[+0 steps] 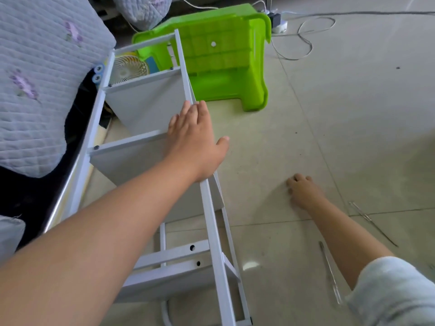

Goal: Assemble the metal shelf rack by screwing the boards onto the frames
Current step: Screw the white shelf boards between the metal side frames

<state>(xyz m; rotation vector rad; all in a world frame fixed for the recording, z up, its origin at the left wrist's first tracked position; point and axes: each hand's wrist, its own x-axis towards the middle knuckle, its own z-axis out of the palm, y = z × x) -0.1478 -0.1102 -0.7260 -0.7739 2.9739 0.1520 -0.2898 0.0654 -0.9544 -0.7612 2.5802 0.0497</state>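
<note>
1. Pale glossy floor tiles [329, 137] fill the right side; a quilted floral cover [35, 78] lies over dark furniture at the left edge.
2. White metal shelf rack [209, 208] lies on its side on the floor, running from near the bottom edge up toward the top centre, its left frame rail [94, 128] close against the dark furniture.
3. Two grey boards sit between the frames: upper board [146, 102] and middle board [127, 161], each with dark screws visible at its left end.
4. Lower down, a crossbar [174, 255] shows two open holes.
5. Left hand [195, 140]: flat, fingers straight and together, thumb spread out, resting on the right frame rail [183, 74]. Nothing gripped.
6. Right hand [303, 189]: down on the tiles well right of the rack, fingers bent at the tips against the floor; whether it pinches something small, cannot tell.
7. Two thin metal rods on the floor by the right forearm: one [329, 271] just left of it, one [372, 222] to its right.
8. Green plastic stool [223, 55] tipped on its side beyond the rack's far end; a small white fan [128, 68] shows through the frame.
9. Cables [306, 41] and a white power strip [279, 24] lie at top right.
</note>
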